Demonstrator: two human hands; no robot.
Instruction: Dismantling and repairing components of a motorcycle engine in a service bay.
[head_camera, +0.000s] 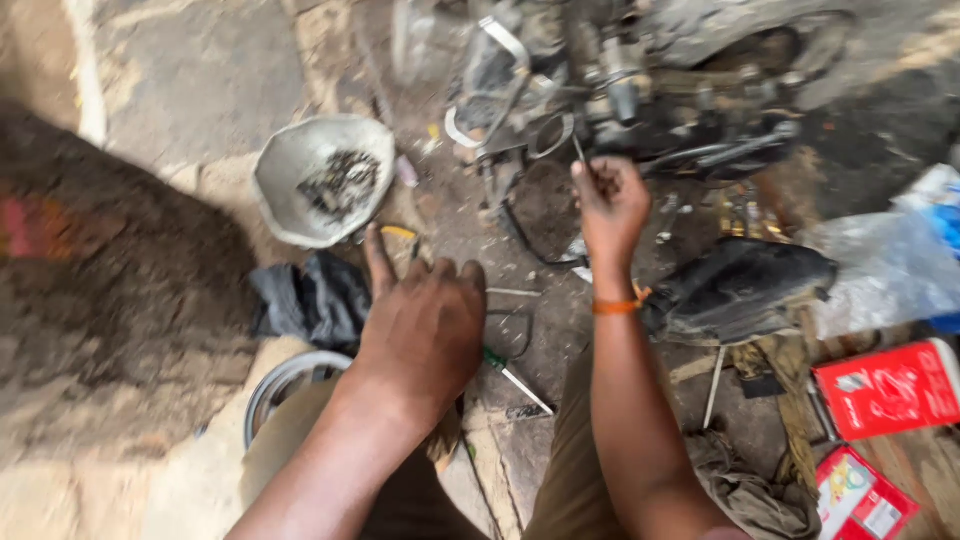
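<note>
right hand (610, 205) fingers pinched shut on a thin metal rod (579, 150), tip up against the engine assembly (640, 90) at the far side. left hand (425, 325) spread flat, fingers open, holding nothing, hovering over the black cloth (310, 300) and a green-handled screwdriver (510, 372) on the floor. risk: thin rod could slip from that pinch and vanish into the greasy clutter; the left palm could come down on the screwdriver tip. containers: dented metal bowl (290, 190) far left holds a heap of small dark parts, too blurred to identify. red boxes (885, 390) near right, contents not visible.
</note>
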